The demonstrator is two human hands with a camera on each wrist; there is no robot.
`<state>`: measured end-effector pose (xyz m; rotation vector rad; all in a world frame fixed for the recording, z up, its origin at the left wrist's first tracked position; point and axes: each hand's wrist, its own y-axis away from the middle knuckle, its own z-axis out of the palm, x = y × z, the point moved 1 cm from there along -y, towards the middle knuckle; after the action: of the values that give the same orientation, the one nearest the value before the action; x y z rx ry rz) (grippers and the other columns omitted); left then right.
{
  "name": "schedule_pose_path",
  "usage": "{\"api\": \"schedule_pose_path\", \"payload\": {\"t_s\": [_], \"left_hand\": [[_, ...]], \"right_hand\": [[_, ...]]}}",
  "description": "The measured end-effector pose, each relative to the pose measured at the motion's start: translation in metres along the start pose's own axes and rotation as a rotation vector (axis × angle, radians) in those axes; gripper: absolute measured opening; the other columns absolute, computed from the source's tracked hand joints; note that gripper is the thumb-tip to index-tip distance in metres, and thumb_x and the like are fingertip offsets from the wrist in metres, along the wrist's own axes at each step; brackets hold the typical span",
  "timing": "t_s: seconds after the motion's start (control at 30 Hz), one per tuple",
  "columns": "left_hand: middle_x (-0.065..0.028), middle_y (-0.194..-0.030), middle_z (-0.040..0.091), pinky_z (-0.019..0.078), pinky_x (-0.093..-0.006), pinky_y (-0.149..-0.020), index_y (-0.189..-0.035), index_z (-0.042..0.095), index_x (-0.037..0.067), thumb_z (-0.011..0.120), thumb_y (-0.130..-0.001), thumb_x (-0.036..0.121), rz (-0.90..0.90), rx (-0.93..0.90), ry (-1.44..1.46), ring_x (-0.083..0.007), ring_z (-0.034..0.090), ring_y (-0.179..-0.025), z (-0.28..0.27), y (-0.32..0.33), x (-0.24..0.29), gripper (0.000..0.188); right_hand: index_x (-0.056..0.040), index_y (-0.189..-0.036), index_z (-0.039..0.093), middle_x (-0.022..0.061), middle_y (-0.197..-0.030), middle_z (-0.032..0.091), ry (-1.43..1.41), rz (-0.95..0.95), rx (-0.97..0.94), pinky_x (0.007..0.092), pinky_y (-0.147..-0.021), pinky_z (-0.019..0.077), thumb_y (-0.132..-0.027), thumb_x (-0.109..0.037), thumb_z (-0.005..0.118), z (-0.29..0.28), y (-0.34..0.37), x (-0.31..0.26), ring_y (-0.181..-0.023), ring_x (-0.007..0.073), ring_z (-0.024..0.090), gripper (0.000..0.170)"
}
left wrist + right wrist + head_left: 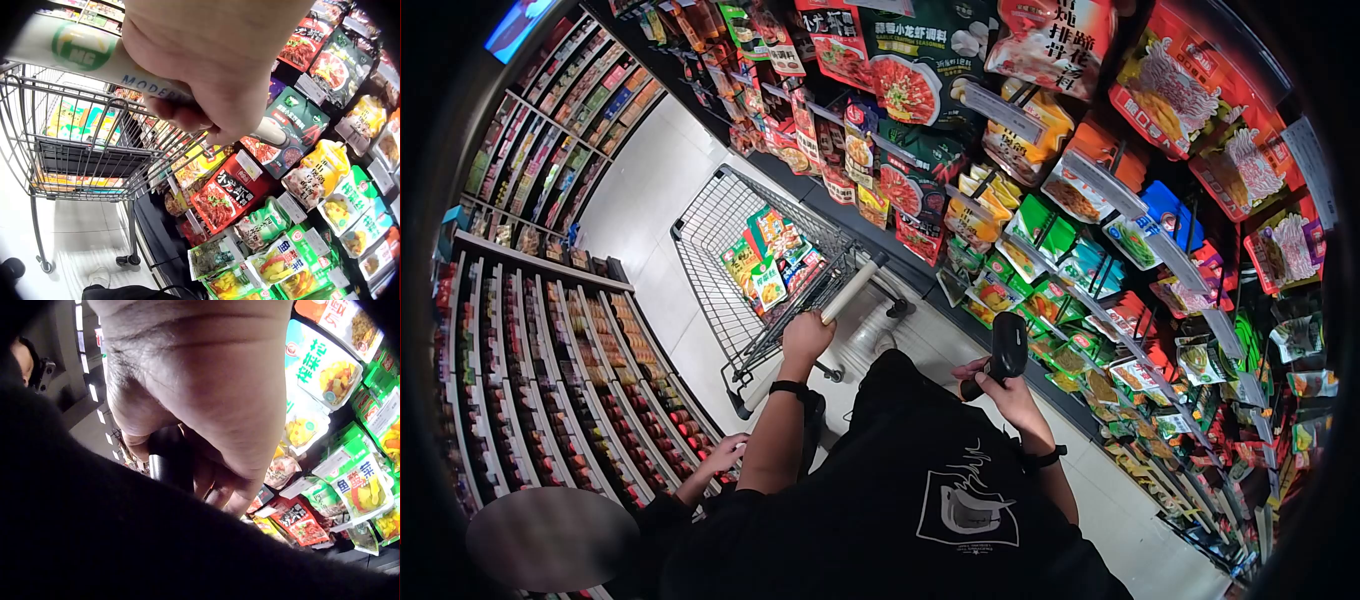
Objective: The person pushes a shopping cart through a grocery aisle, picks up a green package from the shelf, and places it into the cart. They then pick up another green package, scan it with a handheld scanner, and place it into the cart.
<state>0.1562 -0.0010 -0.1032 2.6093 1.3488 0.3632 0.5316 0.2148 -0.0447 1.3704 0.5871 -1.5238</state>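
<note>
My left hand [807, 338] grips the pale handle [852, 290] of a wire shopping cart; in the left wrist view the fingers of that hand [200, 81] curl round the printed bar. Inside the cart [700, 290] lie several colourful food packets [770, 262]. My right hand [1012, 398] holds a black handheld device [1009, 345], shaped like a barcode scanner, in front of the dark shirt. In the right wrist view its dark grip [172, 465] shows under the curled fingers, partly hidden by black cloth.
Racks of hanging seasoning and pickle packets [920, 80] line the right side, close by. Shelves of jars [550, 370] run along the left. Another person's hand [725, 455] is at lower left. Pale tiled floor [645, 170] stretches ahead of the cart.
</note>
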Motion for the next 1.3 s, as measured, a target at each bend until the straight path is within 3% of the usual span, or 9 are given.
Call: {"api": "schedule_pose_path", "payload": {"t_s": [0.8,1.1,1.3], "left_hand": [[-0.0228,-0.096,0.079,0.0631,-0.0535,-0.086,-0.102,0.078,0.003,0.068,-0.097,0.045,0.001,0.057,-0.062,-0.0409,0.078,-0.091,-0.006,0.008,0.009,0.043],[-0.0241,-0.096,0.079,0.0629,-0.0542,-0.087,-0.101,0.078,0.002,0.068,-0.097,0.045,-0.003,0.036,-0.057,-0.0419,0.078,-0.092,-0.008,0.007,0.009,0.044],[-0.0244,-0.096,0.079,0.0631,-0.0540,-0.087,-0.104,0.077,0.002,0.067,-0.097,0.046,-0.004,0.027,-0.061,-0.0422,0.078,-0.092,-0.005,0.005,0.007,0.045]], "right_hand": [[0.0023,-0.128,0.062,0.0143,-0.121,0.078,0.002,-0.002,-0.014,0.0391,-0.105,0.0544,-0.111,-0.008,0.062,0.001,0.004,0.000,-0.121,0.0243,0.072,0.020],[0.0040,-0.122,0.066,0.0112,-0.102,0.075,0.005,0.075,0.018,0.0353,-0.082,0.0598,-0.104,-0.002,0.063,-0.002,0.005,0.007,-0.093,0.0195,0.076,0.020],[0.0044,-0.121,0.067,0.0107,-0.097,0.074,-0.008,0.109,0.034,0.0338,-0.079,0.0589,-0.099,0.001,0.062,0.001,0.006,0.001,-0.092,0.0192,0.076,0.023]]}}
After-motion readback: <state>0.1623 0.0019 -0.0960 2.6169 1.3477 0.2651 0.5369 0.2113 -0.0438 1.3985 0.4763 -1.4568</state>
